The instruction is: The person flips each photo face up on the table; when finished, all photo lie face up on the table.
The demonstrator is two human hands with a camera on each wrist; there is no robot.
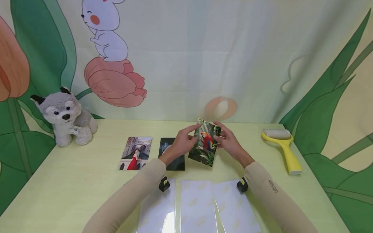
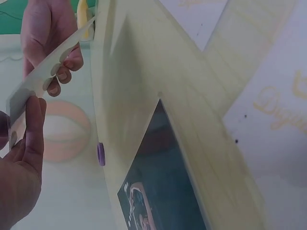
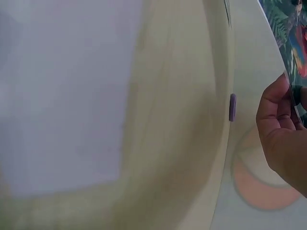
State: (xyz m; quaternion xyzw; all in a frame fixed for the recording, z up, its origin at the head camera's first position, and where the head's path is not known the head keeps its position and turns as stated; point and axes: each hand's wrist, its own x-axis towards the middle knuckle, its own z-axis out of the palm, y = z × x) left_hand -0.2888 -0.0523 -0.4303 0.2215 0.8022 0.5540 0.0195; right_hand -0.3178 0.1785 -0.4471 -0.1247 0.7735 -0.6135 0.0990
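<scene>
Between both hands a photo of a red parrot [image 1: 206, 142] is held up above the table, tilted. My left hand [image 1: 181, 144] pinches its left edge with the thumb on the picture side. On the opposite edge my right hand [image 1: 231, 145] pinches it the same way. The left wrist view shows the white back of the photo [image 2: 48, 64] with fingertips behind it. A dark photo [image 1: 176, 164] lies on the table, partly hidden under the left forearm. Left of it lies a photo of a person in a red dress [image 1: 135, 155].
Three white sheets with faint yellow print, a left one [image 1: 157, 210], a middle one [image 1: 198, 207] and a right one [image 1: 236, 205], lie nearest me. A yellow-handled roller [image 1: 287, 152] rests at the right. A plush husky [image 1: 65, 118] sits at the back left, before a printed curtain [image 1: 180, 64].
</scene>
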